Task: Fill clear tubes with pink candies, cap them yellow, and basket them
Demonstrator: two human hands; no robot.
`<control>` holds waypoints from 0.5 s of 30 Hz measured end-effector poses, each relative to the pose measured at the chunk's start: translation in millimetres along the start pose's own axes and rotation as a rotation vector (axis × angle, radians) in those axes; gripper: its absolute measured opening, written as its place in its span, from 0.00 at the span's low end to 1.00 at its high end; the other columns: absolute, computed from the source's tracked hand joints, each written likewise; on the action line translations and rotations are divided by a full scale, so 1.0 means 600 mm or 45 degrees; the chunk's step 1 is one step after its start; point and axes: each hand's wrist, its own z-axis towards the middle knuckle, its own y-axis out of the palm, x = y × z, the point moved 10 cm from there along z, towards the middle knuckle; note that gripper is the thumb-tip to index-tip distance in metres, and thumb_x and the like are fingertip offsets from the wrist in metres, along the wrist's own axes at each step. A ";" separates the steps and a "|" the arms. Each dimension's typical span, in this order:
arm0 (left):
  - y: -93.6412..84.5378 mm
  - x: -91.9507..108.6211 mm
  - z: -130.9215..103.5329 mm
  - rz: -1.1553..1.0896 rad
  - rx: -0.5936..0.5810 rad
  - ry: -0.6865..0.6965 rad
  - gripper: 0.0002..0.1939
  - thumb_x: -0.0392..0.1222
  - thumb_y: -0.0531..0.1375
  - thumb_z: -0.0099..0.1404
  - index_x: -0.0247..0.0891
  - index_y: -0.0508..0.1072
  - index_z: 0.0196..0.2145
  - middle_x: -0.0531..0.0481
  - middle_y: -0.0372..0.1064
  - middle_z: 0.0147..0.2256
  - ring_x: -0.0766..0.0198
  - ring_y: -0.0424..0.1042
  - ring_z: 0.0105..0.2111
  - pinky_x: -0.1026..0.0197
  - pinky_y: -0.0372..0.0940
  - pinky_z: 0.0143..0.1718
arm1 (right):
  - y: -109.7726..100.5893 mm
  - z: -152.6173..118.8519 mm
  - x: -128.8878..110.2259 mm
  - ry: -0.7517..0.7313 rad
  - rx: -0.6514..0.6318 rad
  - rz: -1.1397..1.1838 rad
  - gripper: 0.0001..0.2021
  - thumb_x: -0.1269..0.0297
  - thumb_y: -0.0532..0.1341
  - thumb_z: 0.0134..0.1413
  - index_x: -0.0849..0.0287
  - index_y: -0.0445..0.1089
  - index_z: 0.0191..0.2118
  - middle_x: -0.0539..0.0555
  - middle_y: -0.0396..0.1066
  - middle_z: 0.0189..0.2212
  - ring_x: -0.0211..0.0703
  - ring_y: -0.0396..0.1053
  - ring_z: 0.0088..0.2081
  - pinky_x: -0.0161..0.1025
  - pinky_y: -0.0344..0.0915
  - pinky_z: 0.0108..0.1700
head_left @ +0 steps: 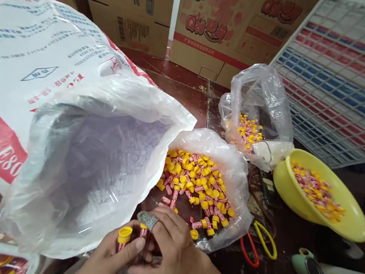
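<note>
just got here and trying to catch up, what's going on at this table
A person has both hands together in front of an open white sack. The left hand holds a small yellow-capped piece. The right hand has a grey covering on one finger, which is at the top of a second piece. Many more lie in a plastic bag just beyond, with others in a farther bag and a yellow bowl.

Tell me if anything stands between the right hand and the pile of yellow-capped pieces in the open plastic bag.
Nothing visible does. The pile of yellow-capped pieces lies just beyond the right hand, and the plastic bag rises behind and to the right of the pile.
</note>
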 end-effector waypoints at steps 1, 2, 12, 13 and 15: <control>-0.005 -0.003 -0.002 0.008 0.014 -0.014 0.19 0.57 0.72 0.56 0.40 0.75 0.33 0.55 0.72 0.29 0.61 0.72 0.32 0.60 0.69 0.39 | 0.002 -0.001 0.002 0.000 -0.032 0.014 0.31 0.48 0.69 0.53 0.61 0.66 0.57 0.64 0.77 0.48 0.57 0.74 0.54 0.55 0.66 0.64; -0.013 -0.003 -0.004 0.035 0.023 -0.012 0.20 0.58 0.72 0.56 0.40 0.75 0.34 0.55 0.72 0.29 0.61 0.73 0.32 0.61 0.69 0.38 | 0.003 -0.002 0.008 0.015 -0.078 0.033 0.34 0.46 0.70 0.53 0.61 0.65 0.58 0.64 0.75 0.51 0.56 0.73 0.56 0.54 0.65 0.64; -0.216 0.127 -0.029 1.567 0.489 0.482 0.13 0.52 0.59 0.63 0.43 0.76 0.41 0.47 0.77 0.39 0.51 0.77 0.39 0.57 0.70 0.41 | -0.025 -0.019 0.201 0.781 -0.344 -0.889 0.05 0.62 0.61 0.69 0.58 0.72 0.43 0.58 0.74 0.38 0.47 0.77 0.31 0.38 0.66 0.30; -0.214 0.126 -0.024 1.647 0.460 0.455 0.14 0.50 0.57 0.64 0.42 0.77 0.42 0.46 0.77 0.40 0.51 0.78 0.40 0.56 0.70 0.42 | -0.015 -0.018 0.204 0.777 -0.348 -0.916 0.07 0.60 0.61 0.69 0.58 0.71 0.44 0.58 0.74 0.39 0.47 0.77 0.31 0.37 0.65 0.29; -0.203 0.113 -0.009 1.796 0.387 0.333 0.16 0.46 0.54 0.64 0.42 0.78 0.43 0.44 0.76 0.41 0.51 0.79 0.39 0.56 0.70 0.40 | 0.001 -0.018 0.208 0.774 -0.332 -0.934 0.08 0.59 0.61 0.69 0.58 0.71 0.45 0.58 0.72 0.41 0.46 0.76 0.31 0.37 0.63 0.28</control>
